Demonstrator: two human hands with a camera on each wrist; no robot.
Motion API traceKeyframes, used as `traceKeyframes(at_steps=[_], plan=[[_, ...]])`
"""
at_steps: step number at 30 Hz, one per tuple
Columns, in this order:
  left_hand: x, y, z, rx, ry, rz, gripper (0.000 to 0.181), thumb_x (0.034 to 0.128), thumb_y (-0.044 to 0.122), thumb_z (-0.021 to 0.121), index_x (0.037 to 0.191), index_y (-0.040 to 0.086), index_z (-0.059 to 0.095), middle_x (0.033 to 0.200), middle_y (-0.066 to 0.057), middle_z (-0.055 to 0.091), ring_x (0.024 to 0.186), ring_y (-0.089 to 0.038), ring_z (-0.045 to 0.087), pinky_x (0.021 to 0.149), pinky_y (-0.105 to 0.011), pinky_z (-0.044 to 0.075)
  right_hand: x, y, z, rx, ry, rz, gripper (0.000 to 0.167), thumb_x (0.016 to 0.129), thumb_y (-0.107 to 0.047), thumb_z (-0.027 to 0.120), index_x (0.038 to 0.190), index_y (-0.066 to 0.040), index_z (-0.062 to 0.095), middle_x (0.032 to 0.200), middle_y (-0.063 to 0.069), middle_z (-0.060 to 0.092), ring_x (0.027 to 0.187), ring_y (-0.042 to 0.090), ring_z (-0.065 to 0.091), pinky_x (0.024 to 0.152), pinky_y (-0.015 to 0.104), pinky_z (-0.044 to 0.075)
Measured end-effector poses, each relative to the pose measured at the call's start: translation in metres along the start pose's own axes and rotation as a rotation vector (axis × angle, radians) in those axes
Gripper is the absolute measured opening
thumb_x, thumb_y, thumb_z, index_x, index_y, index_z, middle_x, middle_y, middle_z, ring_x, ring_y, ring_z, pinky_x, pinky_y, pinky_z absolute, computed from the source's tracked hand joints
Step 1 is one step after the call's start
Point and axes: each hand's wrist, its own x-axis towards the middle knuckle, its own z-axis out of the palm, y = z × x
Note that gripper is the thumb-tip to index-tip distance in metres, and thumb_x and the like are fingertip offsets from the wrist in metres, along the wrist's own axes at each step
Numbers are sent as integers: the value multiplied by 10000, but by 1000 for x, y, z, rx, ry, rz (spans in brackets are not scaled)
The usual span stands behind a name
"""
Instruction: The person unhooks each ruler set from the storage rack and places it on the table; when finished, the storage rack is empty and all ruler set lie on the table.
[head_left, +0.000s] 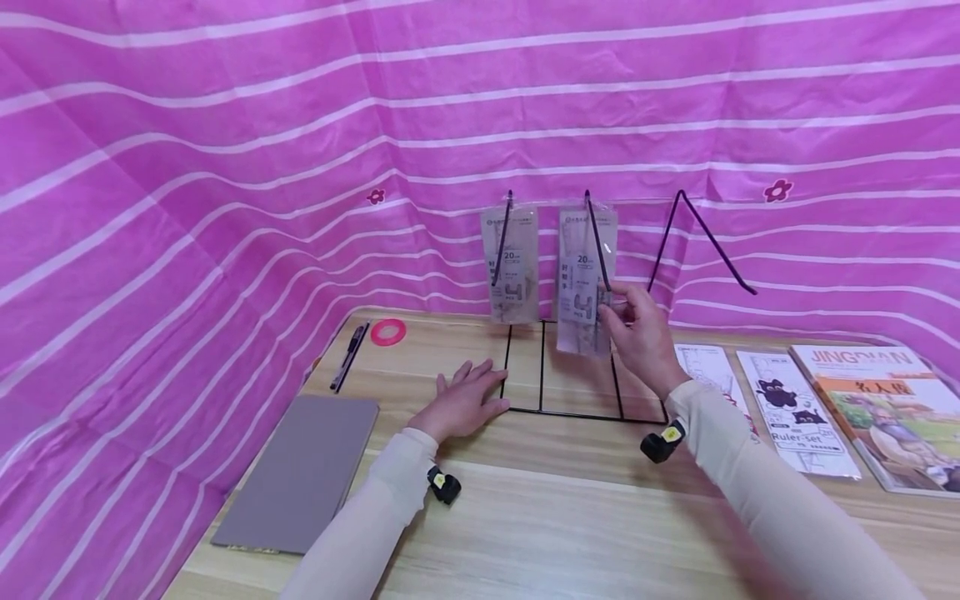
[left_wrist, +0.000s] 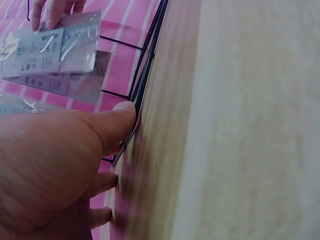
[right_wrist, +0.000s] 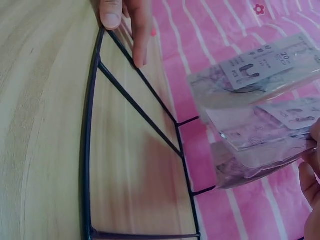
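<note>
A black wire rack [head_left: 581, 415] stands on the table, with upright prongs. Clear ruler packets hang on it, one [head_left: 513, 267] at the left prong and another [head_left: 579, 292] at the middle prong. My right hand [head_left: 641, 337] pinches the edge of the middle packet by the prong's tip; in the right wrist view its fingers [right_wrist: 311, 175] show at the right edge, beside overlapping packets [right_wrist: 270, 125]. My left hand [head_left: 467, 402] lies with fingers spread at the rack's left front corner, its thumb touching the base wire; in the left wrist view the thumb [left_wrist: 117, 122] rests against the wire.
At the left are a grey notebook [head_left: 300, 471], pens [head_left: 348, 358] and a red tape ring [head_left: 387, 332]. Flat ruler packets [head_left: 797, 412] and a magazine [head_left: 892, 417] lie at the right. Pink striped cloth [head_left: 480, 108] hangs behind the table.
</note>
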Motion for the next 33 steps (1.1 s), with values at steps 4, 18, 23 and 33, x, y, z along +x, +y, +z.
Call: traceKeyframes(at_steps=[4,18,23,33], plan=[[-1,1,-1,-1,-2,-2,623,1073,513,540,1634,282,399,1769,-42,212,1646,-401,76,1238,-781,-17,-3,-5,-11,-69,-47,9,457,1012,40,630,1453,-75,596,1178,255,725,850,178,687,702,91,527],[0,1,-1,6,0,-5,620,1072,513,543,1632,285,404,1768,-43,218,1645,-403,82,1238,-782,-9,-24,-24,-51,-148,-113,-2,543,1024,8,609,1530,-183,551,1290,187,663,855,66,579,702,143,497],[0,1,-1,2,-1,-4,622,1072,505,548,1633,278,402,1768,-44,215,1645,-405,78,1239,-779,-16,-39,-32,-63,-173,-131,13,556,1020,-3,629,1530,-209,549,1233,182,698,829,78,595,649,194,543],[-2,3,-4,-2,0,-2,617,1073,493,554,1629,268,412,1765,-57,226,1644,-411,87,1233,-788,-11,-66,-47,-81,-214,-139,-61,606,976,65,671,1511,-202,575,1288,135,688,779,48,585,591,225,570]])
